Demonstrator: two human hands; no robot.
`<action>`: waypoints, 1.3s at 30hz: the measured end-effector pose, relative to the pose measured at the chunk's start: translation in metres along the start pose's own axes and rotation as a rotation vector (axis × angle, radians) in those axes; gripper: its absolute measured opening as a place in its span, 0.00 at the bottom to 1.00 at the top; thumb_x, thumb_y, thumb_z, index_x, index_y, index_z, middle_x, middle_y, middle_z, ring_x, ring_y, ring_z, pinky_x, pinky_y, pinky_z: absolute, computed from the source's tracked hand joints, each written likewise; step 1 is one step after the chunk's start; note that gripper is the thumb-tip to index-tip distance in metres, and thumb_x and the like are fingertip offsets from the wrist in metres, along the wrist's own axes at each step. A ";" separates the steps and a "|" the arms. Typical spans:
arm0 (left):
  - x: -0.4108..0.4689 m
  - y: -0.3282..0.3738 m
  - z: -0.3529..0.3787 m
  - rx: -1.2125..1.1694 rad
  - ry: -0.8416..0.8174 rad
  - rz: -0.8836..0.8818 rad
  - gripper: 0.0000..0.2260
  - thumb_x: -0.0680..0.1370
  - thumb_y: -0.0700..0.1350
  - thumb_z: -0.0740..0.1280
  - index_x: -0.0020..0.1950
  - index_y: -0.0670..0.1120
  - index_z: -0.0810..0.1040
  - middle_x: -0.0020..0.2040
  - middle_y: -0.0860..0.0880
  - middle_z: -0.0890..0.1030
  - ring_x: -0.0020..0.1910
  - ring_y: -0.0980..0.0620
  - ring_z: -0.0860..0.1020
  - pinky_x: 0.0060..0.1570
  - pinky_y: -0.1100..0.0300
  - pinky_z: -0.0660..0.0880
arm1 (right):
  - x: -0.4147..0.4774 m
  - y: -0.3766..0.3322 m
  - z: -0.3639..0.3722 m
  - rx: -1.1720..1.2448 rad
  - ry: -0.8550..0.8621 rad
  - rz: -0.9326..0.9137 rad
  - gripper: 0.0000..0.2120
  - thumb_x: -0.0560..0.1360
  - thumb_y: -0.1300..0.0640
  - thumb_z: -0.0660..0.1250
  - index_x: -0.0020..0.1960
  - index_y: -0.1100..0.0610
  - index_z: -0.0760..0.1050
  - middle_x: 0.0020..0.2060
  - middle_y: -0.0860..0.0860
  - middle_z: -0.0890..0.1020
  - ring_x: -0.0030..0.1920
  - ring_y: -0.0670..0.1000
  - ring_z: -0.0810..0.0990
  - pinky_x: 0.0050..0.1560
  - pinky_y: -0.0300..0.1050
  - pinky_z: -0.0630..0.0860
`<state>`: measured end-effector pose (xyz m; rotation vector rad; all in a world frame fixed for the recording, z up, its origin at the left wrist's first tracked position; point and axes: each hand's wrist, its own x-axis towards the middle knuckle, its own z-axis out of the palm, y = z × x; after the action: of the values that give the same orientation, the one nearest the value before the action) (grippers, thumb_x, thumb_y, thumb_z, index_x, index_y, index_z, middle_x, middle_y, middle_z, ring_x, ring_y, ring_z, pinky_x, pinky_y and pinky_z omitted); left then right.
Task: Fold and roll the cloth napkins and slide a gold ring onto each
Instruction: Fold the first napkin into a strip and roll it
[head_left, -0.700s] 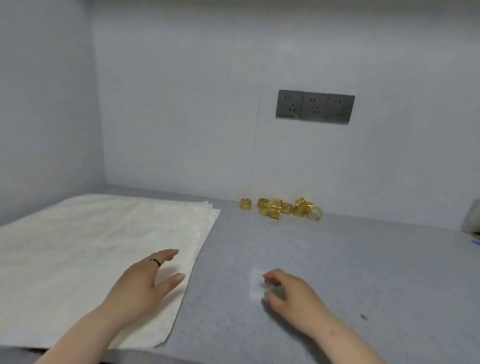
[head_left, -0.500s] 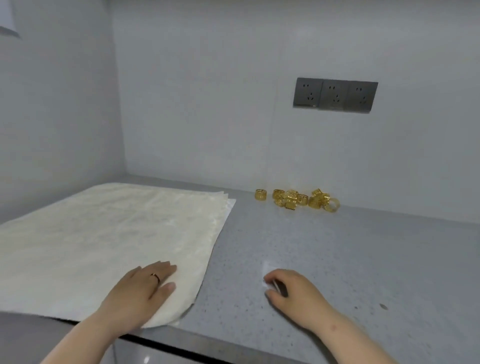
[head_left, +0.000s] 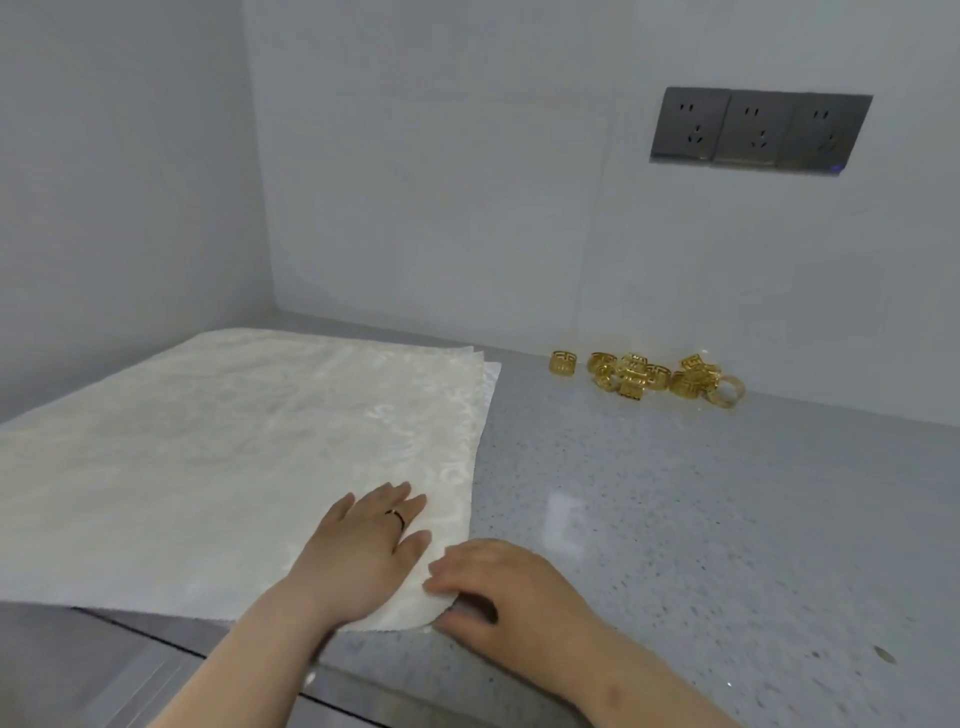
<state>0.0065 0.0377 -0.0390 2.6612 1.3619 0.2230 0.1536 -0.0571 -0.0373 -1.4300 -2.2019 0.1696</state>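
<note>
We log the cloth napkins (head_left: 234, 457) as a flat, unfolded stack, cream with a faint woven pattern, on the left of the desk (head_left: 701, 519). The layers are slightly offset at the far right corner, and the near edge overhangs the desk front. The gold rings (head_left: 644, 376) are openwork bands heaped by the back wall, right of the stack. A lone ring (head_left: 562, 362) stands just left of the heap, and a plain band (head_left: 727, 392) lies at its right end.

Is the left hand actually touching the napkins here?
Touching. The head view shows the left hand lying flat on the napkin stack near its front right corner, fingers straight, with no gap beneath.
</note>
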 end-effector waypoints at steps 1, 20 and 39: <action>-0.001 0.000 0.000 -0.014 0.013 -0.001 0.28 0.77 0.60 0.39 0.76 0.53 0.51 0.77 0.55 0.47 0.75 0.59 0.44 0.71 0.60 0.41 | 0.003 0.001 -0.001 0.010 0.021 0.018 0.19 0.67 0.45 0.59 0.47 0.54 0.83 0.47 0.47 0.84 0.51 0.43 0.76 0.52 0.34 0.75; -0.040 -0.014 -0.073 0.121 0.174 0.001 0.11 0.78 0.52 0.60 0.59 0.57 0.74 0.57 0.58 0.77 0.57 0.57 0.75 0.41 0.65 0.64 | -0.027 -0.007 -0.080 0.314 0.596 0.406 0.14 0.78 0.60 0.58 0.37 0.45 0.70 0.36 0.41 0.76 0.39 0.37 0.74 0.37 0.29 0.68; -0.003 0.064 -0.021 -0.072 -0.060 0.206 0.17 0.80 0.52 0.55 0.68 0.50 0.68 0.66 0.54 0.72 0.64 0.56 0.70 0.58 0.67 0.65 | -0.162 0.059 -0.114 -0.147 0.277 0.828 0.16 0.79 0.56 0.56 0.33 0.49 0.62 0.30 0.44 0.70 0.32 0.43 0.67 0.32 0.34 0.62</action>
<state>0.0513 -0.0009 -0.0059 2.7232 1.0421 0.2075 0.3078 -0.1930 -0.0159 -2.2210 -1.3218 0.0793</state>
